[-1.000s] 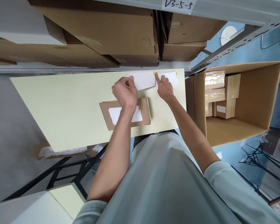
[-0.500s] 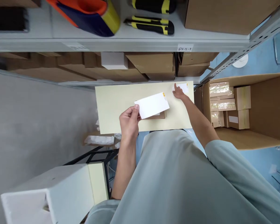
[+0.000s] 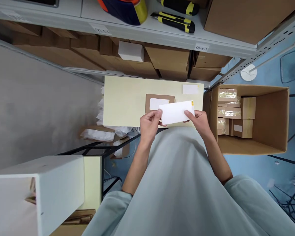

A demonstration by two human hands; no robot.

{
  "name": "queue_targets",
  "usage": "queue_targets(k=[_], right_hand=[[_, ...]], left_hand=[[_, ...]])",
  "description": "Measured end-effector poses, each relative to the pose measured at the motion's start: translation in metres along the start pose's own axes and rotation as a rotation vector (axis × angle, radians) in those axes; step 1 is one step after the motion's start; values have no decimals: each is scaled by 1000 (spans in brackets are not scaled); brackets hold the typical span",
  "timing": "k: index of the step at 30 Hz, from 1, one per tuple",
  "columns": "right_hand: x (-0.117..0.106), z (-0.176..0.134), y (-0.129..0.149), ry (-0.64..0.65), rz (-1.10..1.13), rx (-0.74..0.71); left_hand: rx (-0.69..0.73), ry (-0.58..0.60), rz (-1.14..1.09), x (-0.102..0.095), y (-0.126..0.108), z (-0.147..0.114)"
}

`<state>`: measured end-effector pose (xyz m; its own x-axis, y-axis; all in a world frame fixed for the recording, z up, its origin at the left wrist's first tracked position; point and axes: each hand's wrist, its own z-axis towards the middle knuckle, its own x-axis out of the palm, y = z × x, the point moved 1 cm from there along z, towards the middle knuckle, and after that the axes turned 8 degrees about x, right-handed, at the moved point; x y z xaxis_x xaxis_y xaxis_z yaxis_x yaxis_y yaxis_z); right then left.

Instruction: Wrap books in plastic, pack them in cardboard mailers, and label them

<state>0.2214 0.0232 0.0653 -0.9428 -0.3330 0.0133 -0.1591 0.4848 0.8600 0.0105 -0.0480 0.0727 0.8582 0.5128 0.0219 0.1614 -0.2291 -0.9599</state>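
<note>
My left hand (image 3: 149, 126) pinches the left end of a white paper slip (image 3: 176, 112) that has a small yellow mark at its top right corner. At the right end, the thumb and fingers of my right hand (image 3: 199, 122) grip the same slip. Just behind it a flat brown cardboard box (image 3: 147, 102) with a white label (image 3: 158, 103) lies on the cream tabletop (image 3: 123, 101); the slip covers its lower right part. A second white slip (image 3: 190, 89) lies flat near the table's far right corner.
A big open carton (image 3: 271, 121) holding several small taped boxes (image 3: 248, 108) stands right of the table. Beyond the table runs a grey shelf (image 3: 142, 31) with utility knives (image 3: 175, 21) and cardboard boxes (image 3: 167, 57). A white box-shaped unit (image 3: 61, 183) stands at the lower left.
My right hand has left the slip at the far right corner and now grips the right end of the held slip. The held slip has moved right and nearer my body, uncovering the box's label.
</note>
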Motion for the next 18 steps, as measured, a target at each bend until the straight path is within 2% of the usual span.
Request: queue_targets(k=[3, 8, 12, 18], right_hand=[[-11, -18, 16, -130, 27, -45], [-24, -39, 39, -184, 11, -125], [-22, -46, 44, -216, 14, -165], [-15, -48, 42, -204, 7, -174]], left_hand=[[7, 135, -89, 3, -23, -8], [113, 334, -51, -5, -54, -22], [194, 387, 24, -7, -63, -31], [265, 407, 34, -11, -67, -32]])
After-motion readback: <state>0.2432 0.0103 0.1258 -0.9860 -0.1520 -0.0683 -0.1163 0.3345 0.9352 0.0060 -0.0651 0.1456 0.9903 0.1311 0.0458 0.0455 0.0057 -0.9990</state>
